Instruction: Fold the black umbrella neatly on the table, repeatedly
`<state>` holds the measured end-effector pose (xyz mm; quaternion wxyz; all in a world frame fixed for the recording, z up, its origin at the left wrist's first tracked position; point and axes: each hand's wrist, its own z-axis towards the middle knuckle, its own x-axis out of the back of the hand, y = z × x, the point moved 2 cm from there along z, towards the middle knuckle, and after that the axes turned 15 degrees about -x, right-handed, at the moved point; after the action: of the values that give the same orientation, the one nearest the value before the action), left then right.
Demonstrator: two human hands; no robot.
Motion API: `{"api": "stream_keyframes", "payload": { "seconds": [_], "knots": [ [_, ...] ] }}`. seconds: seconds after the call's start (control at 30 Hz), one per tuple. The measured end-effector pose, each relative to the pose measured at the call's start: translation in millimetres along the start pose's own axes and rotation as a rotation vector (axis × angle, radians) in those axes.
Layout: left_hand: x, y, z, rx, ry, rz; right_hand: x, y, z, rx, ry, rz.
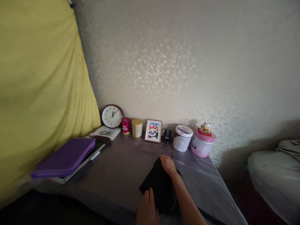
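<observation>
A soft black fabric item [156,179] lies on the covered table near its front edge; its exact kind is not clear. My right hand [168,165] is at its far edge, the fingers bent over the fabric. Closer to me, my left hand [147,206] rests along the near left side of the fabric, with fingers straight and close together. A dark strap [208,215] runs towards the lower right from under my right forearm. Whether it joins the black item is hidden.
Along the wall stand a clock [112,116], a pink tin [126,126], a yellow-lidded jar [137,128], a framed panda picture [153,131], a small black device [167,136], a white tub [183,138] and a pink tub [203,142] with a cat figurine. A purple folder [64,157] lies left.
</observation>
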<state>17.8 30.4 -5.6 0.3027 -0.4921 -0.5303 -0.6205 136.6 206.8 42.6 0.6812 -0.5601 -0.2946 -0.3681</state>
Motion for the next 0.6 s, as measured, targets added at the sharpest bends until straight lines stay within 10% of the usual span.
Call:
{"api": "stream_keyframes", "payload": {
  "seconds": [0.37, 0.6],
  "knots": [
    [9.9, 9, -12, -0.038, 0.262, 0.07, 42, 89, -70, -0.432, 0.168, 0.173],
    [10.8, 12, -17, -0.064, 0.337, 0.182, 40, 86, -110, -0.495, 0.148, 0.252]
  ]
}}
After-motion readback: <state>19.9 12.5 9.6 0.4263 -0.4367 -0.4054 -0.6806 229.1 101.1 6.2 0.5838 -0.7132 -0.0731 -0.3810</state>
